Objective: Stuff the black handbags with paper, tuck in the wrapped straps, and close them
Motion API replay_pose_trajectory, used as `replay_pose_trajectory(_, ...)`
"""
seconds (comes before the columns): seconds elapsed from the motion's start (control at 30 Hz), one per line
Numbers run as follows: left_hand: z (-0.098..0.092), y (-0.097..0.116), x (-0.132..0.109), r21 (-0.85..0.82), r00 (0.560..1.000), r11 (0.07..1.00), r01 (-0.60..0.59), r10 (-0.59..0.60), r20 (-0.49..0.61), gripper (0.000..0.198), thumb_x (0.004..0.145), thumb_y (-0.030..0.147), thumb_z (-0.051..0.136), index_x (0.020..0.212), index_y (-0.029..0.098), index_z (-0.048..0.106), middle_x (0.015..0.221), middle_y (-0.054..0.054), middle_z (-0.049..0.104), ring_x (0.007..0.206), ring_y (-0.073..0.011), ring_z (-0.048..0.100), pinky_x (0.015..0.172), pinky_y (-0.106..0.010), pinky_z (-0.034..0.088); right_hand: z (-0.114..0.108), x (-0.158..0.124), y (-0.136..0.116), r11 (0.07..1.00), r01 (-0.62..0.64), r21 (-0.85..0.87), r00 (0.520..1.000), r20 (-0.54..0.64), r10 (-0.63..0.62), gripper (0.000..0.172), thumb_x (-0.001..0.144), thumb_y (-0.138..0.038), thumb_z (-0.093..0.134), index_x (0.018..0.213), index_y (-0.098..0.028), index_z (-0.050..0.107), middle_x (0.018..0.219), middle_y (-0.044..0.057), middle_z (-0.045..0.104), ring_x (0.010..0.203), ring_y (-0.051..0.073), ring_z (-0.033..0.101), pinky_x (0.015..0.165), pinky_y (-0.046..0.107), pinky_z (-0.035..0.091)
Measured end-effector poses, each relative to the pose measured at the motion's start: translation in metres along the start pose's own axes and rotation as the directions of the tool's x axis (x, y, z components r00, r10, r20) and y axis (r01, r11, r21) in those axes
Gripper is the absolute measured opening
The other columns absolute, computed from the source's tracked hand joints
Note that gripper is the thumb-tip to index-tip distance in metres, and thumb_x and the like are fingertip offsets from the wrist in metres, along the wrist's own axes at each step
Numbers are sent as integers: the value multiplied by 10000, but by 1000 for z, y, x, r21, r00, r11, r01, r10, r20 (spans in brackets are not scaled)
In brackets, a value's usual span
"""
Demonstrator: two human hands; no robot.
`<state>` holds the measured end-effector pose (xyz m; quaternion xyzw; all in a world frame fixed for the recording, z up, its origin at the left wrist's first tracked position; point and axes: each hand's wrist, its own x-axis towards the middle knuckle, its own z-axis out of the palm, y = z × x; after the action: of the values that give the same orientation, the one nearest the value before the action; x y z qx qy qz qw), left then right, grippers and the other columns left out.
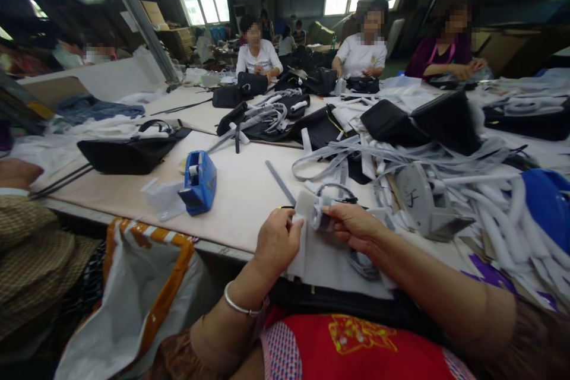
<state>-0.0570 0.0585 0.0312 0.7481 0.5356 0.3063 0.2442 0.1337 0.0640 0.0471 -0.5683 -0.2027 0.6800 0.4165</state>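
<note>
My left hand is closed, thumb and fingers pinching the edge of a white wrapping sheet. Close beside it, my right hand grips a strap wrapped in clear plastic, its fingers curled inward. The sheet lies over a black bag at the table's near edge, directly before my red apron. Another coiled, wrapped strap rests on the sheet below my right hand. Most of the black bag is hidden under the sheet and my forearms.
To the left stand a blue tape dispenser and a black bag. A grey tape dispenser and white foam tubes crowd the right. An open sack hangs below the table edge. Several people work across the table.
</note>
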Motion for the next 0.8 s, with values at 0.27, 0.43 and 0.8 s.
replay_pose_trajectory(0.27, -6, -10, 8, 115, 996, 990, -79, 82, -25, 163, 911, 230, 537, 1001, 162, 655, 911, -78, 637, 861, -195, 594, 820, -328, 466, 0, 15, -3, 998, -45, 52, 998, -37, 47, 257, 800, -128, 632, 664, -193, 424, 450, -110, 314, 345, 20, 200, 328, 144, 96)
replay_pose_trajectory(0.43, 11, -9, 61, -1, 944, 945, -328, 328, 30, 293, 910, 231, 574, 1182, 181, 672, 1111, -98, 619, 1051, -201, 584, 988, -324, 449, -4, 12, -1, 995, -37, 89, 999, -1, 38, 228, 822, -145, 622, 704, -191, 433, 468, -114, 319, 339, 14, 188, 322, 134, 98)
replay_pose_trajectory(0.8, 43, -36, 96, -63, 912, 944, -324, 330, 244, 165, 876, 195, 613, 893, 179, 776, 855, -54, 635, 829, -158, 592, 822, -261, 487, -3, 14, -13, 980, -31, 197, 997, -67, 45, 205, 903, -171, 545, 752, -207, 412, 462, -120, 297, 331, 17, 193, 309, 110, 145)
